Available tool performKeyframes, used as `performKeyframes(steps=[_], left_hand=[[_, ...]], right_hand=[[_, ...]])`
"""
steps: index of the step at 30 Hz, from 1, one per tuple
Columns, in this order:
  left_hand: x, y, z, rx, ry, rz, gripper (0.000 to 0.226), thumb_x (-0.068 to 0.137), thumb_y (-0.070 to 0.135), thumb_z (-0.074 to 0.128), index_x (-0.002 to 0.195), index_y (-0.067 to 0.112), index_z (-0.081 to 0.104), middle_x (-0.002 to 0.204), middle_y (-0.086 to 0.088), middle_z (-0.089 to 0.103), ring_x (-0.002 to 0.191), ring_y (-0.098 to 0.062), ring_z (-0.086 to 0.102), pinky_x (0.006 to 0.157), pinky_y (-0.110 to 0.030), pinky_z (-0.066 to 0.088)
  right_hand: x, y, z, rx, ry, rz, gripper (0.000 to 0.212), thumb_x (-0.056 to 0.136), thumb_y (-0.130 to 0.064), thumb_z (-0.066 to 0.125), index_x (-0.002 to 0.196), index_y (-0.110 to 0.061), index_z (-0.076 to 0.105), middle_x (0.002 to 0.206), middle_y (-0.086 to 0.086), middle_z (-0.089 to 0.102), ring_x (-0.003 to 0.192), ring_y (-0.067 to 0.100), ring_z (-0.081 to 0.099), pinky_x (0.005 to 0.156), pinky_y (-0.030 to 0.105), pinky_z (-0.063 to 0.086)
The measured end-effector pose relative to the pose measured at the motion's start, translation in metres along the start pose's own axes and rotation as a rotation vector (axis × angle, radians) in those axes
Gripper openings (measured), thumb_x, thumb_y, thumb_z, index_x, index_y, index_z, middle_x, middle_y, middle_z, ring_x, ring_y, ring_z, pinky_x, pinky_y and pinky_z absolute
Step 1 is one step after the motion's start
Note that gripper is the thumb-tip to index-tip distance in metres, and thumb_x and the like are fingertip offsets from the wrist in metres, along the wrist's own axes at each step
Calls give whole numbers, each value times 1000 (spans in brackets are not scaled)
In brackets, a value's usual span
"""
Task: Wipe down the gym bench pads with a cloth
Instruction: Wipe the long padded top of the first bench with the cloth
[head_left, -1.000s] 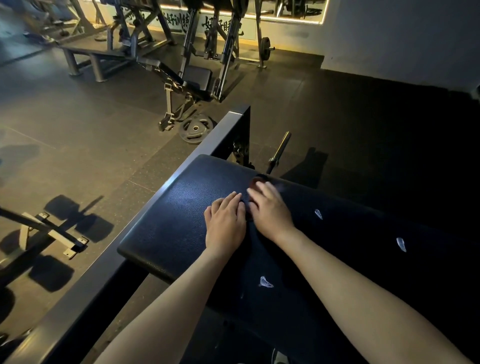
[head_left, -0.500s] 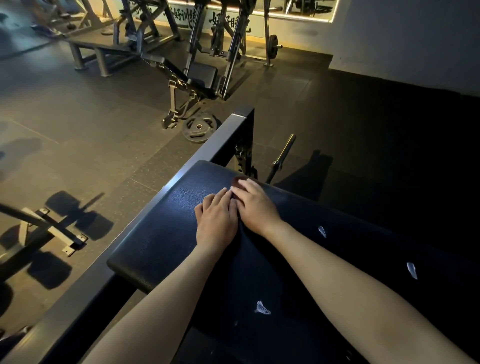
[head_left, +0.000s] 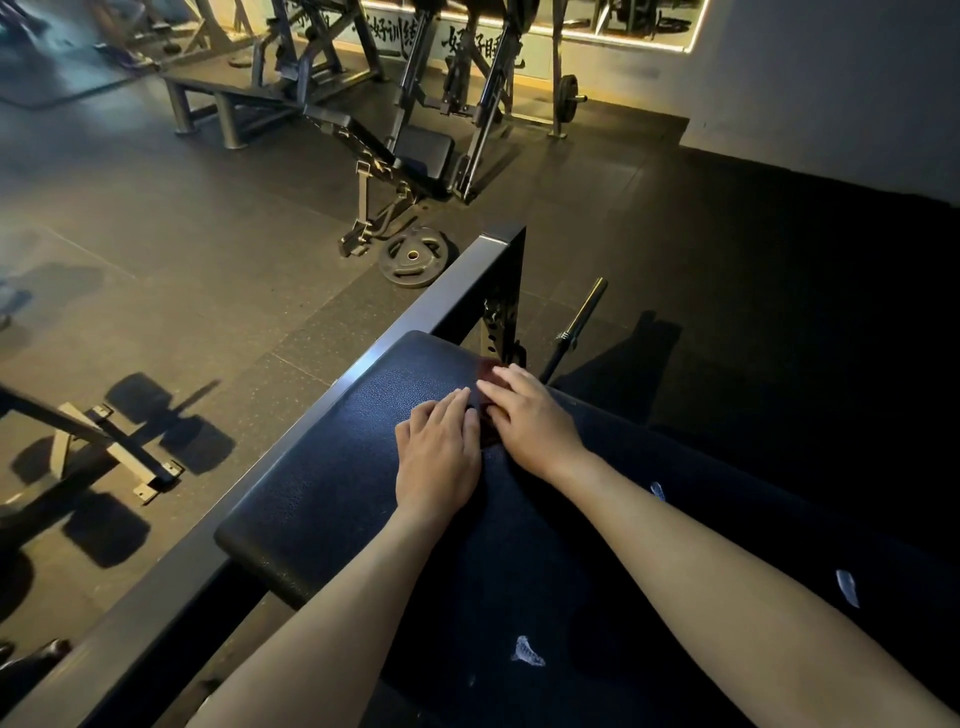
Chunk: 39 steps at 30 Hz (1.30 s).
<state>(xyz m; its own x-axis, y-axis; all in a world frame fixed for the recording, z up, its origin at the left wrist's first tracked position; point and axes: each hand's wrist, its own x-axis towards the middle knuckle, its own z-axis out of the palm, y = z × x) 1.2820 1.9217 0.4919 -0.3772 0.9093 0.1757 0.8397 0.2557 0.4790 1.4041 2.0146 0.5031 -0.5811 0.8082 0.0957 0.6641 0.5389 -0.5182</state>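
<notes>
The black textured bench pad runs from the centre to the lower right. It has small white scuff marks. A dark reddish cloth lies near the pad's far edge, mostly hidden under my hands. My right hand presses flat on the cloth, fingers together, with the cloth showing past its fingertips. My left hand lies flat beside it, thumb side touching the cloth's edge. How far the cloth reaches under my left hand is hidden.
A grey steel frame bar runs along the pad's left side to a post. A barbell end lies on the floor beyond the pad. A weight plate and an adjustable bench stand farther back.
Both hands have slid together a short way along the pad toward its far left end, staying flat on the cloth. The view has shifted slightly.
</notes>
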Motion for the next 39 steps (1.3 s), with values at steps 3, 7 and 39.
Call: performKeyframes(steps=[3, 7, 39], left_hand=[[-1, 1, -1, 15, -19, 7, 55, 103, 46, 20, 145, 27, 49, 149, 12, 49, 133, -16, 36, 110, -39, 25], [-2, 2, -1, 28, -23, 29, 57, 101, 49, 19, 144, 28, 51, 147, 15, 50, 133, -14, 35, 110, -37, 23], [28, -4, -5, -261, 67, 33, 39, 101, 18, 52, 138, 13, 59, 150, -4, 46, 138, -22, 42, 117, -36, 33]], right_hand=[[-16, 18, -16, -57, 116, 253, 42, 104, -25, 42, 146, -22, 46, 158, 5, 32, 150, 23, 17, 117, 45, 28], [-34, 7, -8, -85, 170, 283, 41, 104, -23, 43, 145, -21, 47, 159, 5, 30, 151, 24, 15, 119, 41, 23], [-57, 11, -10, 74, 173, 235, 43, 103, -30, 46, 142, -14, 51, 147, 4, 49, 141, 17, 35, 118, 35, 27]])
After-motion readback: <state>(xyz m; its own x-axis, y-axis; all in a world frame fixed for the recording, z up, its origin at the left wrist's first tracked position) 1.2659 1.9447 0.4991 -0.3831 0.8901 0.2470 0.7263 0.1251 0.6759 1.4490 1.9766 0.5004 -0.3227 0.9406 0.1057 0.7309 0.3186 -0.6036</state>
